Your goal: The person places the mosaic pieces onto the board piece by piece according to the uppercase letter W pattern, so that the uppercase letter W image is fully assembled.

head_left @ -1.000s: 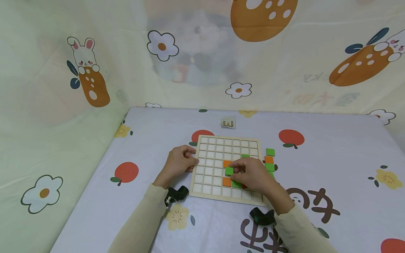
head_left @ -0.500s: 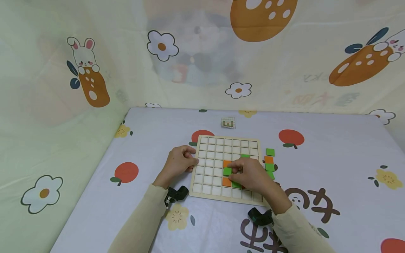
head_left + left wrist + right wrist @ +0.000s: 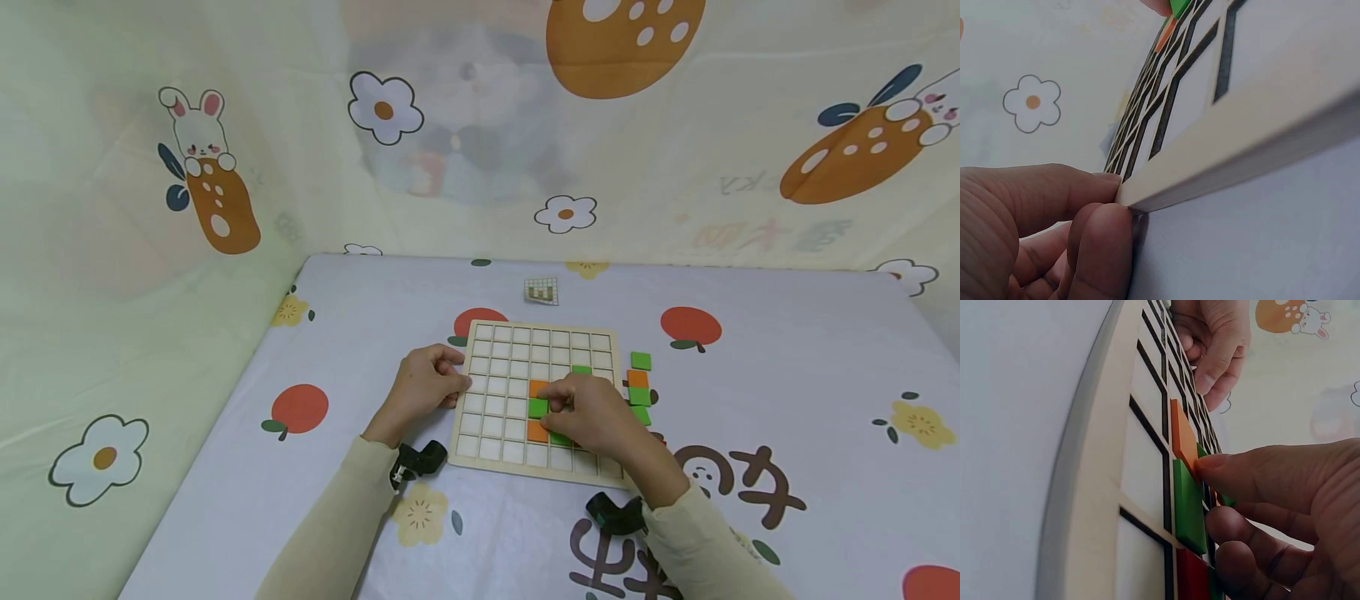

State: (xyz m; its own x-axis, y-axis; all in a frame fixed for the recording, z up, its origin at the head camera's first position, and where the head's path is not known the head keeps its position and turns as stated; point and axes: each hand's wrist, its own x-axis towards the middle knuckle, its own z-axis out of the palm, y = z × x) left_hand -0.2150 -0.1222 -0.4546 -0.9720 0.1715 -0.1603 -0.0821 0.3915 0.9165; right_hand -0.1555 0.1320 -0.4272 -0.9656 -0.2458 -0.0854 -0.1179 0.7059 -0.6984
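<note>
A light wooden grid board (image 3: 491, 404) lies on the table with orange, green and dark red tiles in some cells. My left hand (image 3: 426, 383) pinches the board's left edge, index fingertip on the frame and thumb against its side. Over the board's right half, my right hand (image 3: 596, 417) pinches a green tile (image 3: 537, 408) that sits in its cell between two orange tiles. In the right wrist view, the thumb tip is close to an orange tile (image 3: 1183, 434), with a green tile (image 3: 1189, 506) and a dark red tile (image 3: 1192, 575) nearer the camera. This hand covers several cells.
Loose green tiles (image 3: 641, 361) and an orange tile (image 3: 637, 379) lie just right of the board. Behind it is a small card (image 3: 542, 291) printed with a grid pattern. A printed curtain (image 3: 465, 167) stands at the table's back edge.
My right hand has shifted slightly left and set the green tile squarely into the cell between the orange ones. The left hand and the board have stayed put.
</note>
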